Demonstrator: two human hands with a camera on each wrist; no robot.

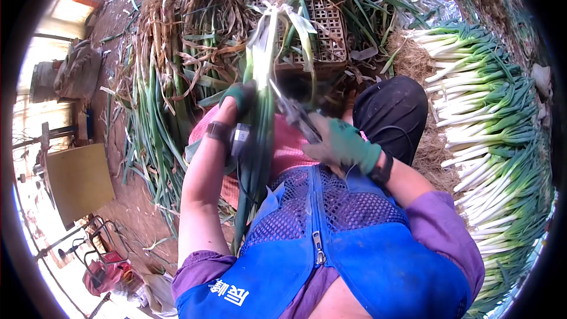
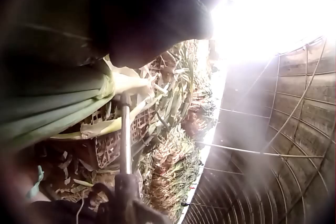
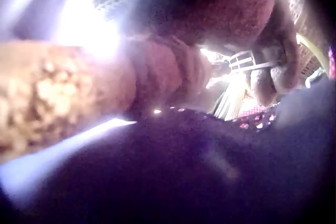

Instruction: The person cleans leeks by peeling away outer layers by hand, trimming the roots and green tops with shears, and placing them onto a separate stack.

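My left hand (image 1: 239, 99), in a green glove, grips a large green onion (image 1: 260, 62) upright in front of my lap. Its long green leaves (image 1: 256, 159) hang down along my forearm, and loose pale skins (image 1: 302, 23) flare from its top end. In a green glove too, my right hand (image 1: 342, 142) holds an air blow gun (image 1: 302, 121) with a dark body. The gun's thin metal nozzle (image 2: 125, 137) points at the stalk, its tip right at the pale section in the left wrist view. Blur and glare hide much of the right hand's grip in its own wrist view.
Unpeeled green onions (image 1: 156, 82) with dry roots are heaped on the left. A lattice plastic crate (image 1: 331, 29) stands ahead under leaf scraps. Cleaned white-stemmed onions (image 1: 466, 136) lie in a long row at right. A yellow board (image 1: 80, 180) stands at far left.
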